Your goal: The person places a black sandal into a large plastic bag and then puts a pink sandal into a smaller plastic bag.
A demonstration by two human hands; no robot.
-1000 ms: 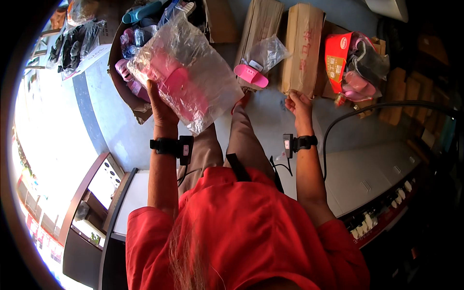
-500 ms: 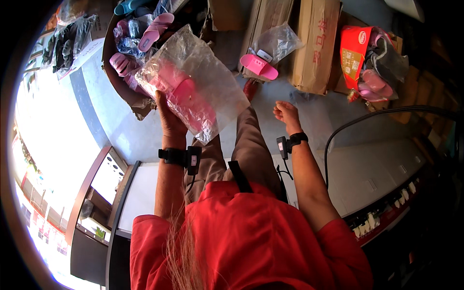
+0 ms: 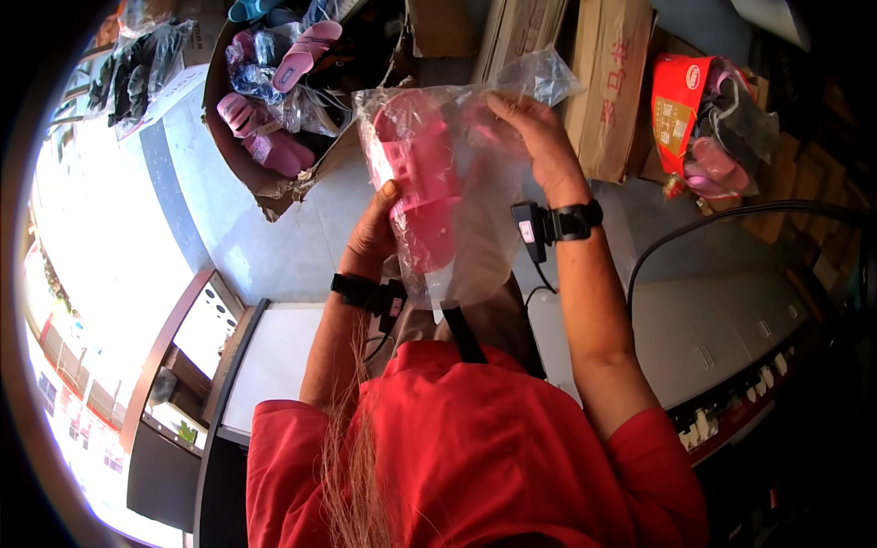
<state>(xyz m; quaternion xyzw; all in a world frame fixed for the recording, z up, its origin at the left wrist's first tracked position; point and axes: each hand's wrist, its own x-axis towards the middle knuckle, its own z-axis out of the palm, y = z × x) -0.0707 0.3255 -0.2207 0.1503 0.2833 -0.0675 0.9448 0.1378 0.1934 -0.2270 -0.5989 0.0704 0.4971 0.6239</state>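
A clear plastic bag point(image 3: 484, 233) with pink slide sandals point(image 3: 422, 178) in its left part is held up in front of me. My left hand point(image 3: 373, 224) is closed on the bag's left edge, with the thumb pressing beside the sandals. At the upper right of the bag, my right hand point(image 3: 539, 137) grips the loose plastic near its edge; some of its fingers are hidden behind the film. Both wrists carry black straps with small black devices.
A torn cardboard carton point(image 3: 219, 164) of pink sandals and plastic wrap stands at the upper left. Long cardboard boxes point(image 3: 607, 91) lie ahead, with another clear bag point(image 3: 544, 73) on them. A red bag point(image 3: 676, 119) holds footwear at the right, above a black cable point(image 3: 703, 219).
The bag has moved right and turned more upright, carried by my left hand. My right hand has come up from apart and taken hold of the bag's right side.
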